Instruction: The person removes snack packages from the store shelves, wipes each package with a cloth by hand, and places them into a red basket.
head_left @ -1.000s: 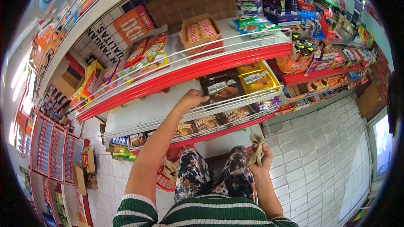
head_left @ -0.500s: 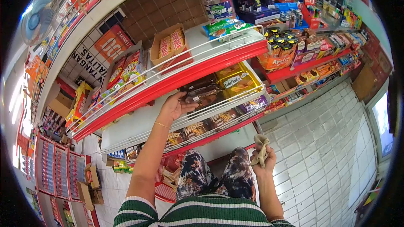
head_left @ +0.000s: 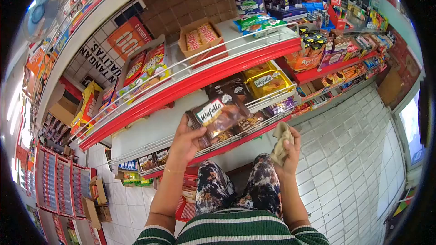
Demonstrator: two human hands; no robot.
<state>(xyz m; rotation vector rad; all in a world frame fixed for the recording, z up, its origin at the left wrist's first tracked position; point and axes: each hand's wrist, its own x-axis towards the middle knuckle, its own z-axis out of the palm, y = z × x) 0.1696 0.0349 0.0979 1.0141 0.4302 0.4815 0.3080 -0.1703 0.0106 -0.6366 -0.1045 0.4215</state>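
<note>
My left hand [head_left: 185, 141] grips a brown Wafello wafer pack [head_left: 221, 114], held up in front of the middle shelf [head_left: 145, 126] with its label facing me. A dark edge beneath it could be a second pack; I cannot tell. Behind it, more brown packs [head_left: 237, 88] lie on that shelf beside yellow Wafello packs [head_left: 269, 81]. Off to the right, over the floor side of the rack, my right hand [head_left: 290, 154] is closed around a crumpled beige cloth [head_left: 279, 141].
A white wire rail [head_left: 254, 104] runs along the shelf front. Above is a red-edged shelf [head_left: 190, 84] with an open carton [head_left: 202, 41] of snacks and a green pack [head_left: 261, 23]. A red basket [head_left: 185, 209] sits by my legs. White tiled floor [head_left: 336, 154] lies to the right.
My left hand has taken hold of brown wafer packaging from the middle shelf and drawn it out toward me over the rail. The right hand has risen slightly, still with the cloth.
</note>
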